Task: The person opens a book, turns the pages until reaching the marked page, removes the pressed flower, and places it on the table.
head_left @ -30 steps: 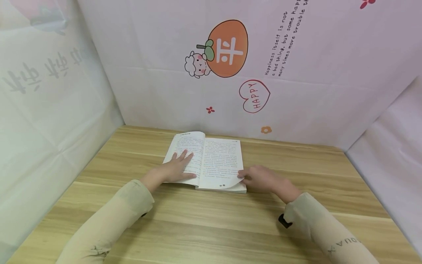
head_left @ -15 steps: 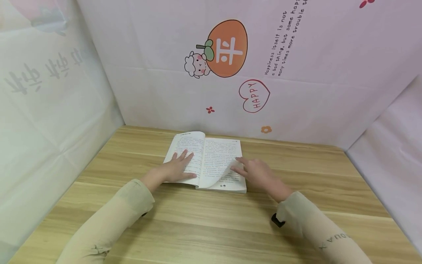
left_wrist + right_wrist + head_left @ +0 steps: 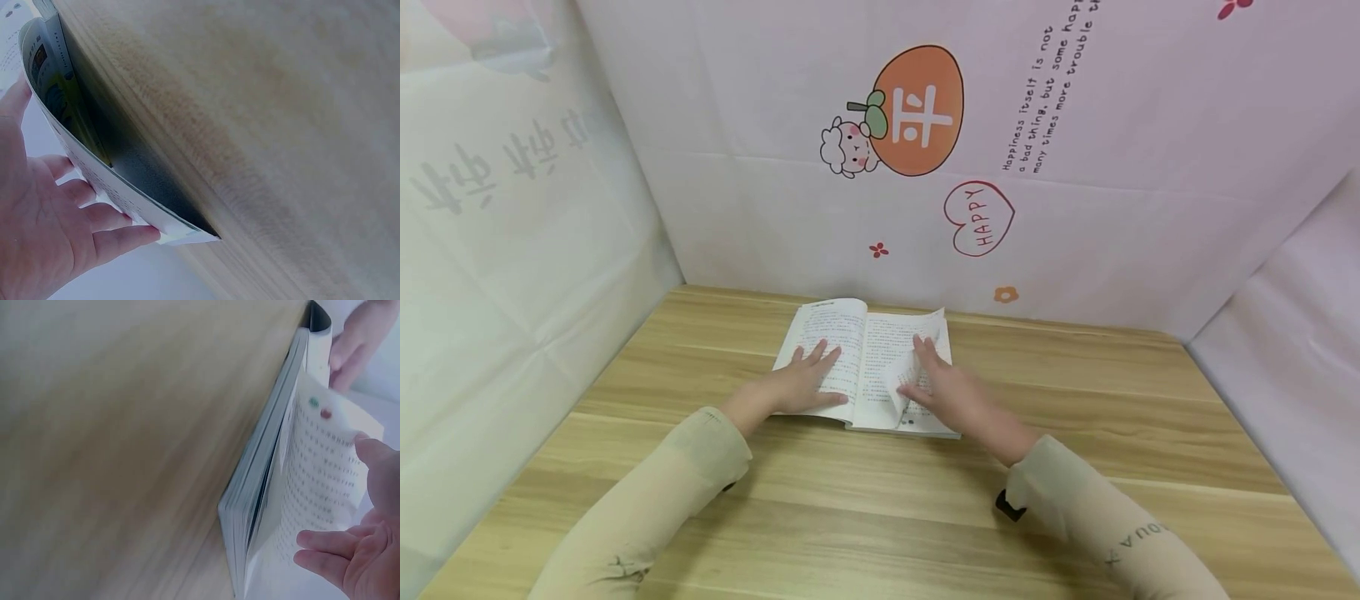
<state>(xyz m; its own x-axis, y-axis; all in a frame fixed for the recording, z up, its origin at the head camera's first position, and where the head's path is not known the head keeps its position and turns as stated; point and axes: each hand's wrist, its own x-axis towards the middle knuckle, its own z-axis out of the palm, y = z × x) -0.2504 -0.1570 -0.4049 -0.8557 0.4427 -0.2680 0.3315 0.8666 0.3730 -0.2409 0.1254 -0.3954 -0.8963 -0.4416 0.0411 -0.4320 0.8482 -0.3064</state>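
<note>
A thick paperback book (image 3: pixel 883 342) lies spread at the back of the wooden table. My left hand (image 3: pixel 801 383) presses on its left-hand page with fingers straight and spread. In the left wrist view, the cover (image 3: pixel 81 115) bows up from the table under that hand (image 3: pixel 44 219). On the other side, a single page (image 3: pixel 319 469) stands half raised and curled towards the spine. My right hand (image 3: pixel 951 396) pushes it from its underside, fingers extended and thumb (image 3: pixel 372 450) at the page's edge. The page block (image 3: pixel 262 462) lies flat below.
Bare wooden tabletop (image 3: pixel 865 508) extends in front of the book and to both sides. Right behind the book hangs a printed white cloth (image 3: pixel 760 225), and more cloth (image 3: pixel 512 275) closes off the left side. A black band (image 3: pixel 1011 506) shows at the right sleeve.
My right hand has moved left from the book's right edge, lifting one page from its lower corner and carrying it over towards the spine. My left hand stays in place.
</note>
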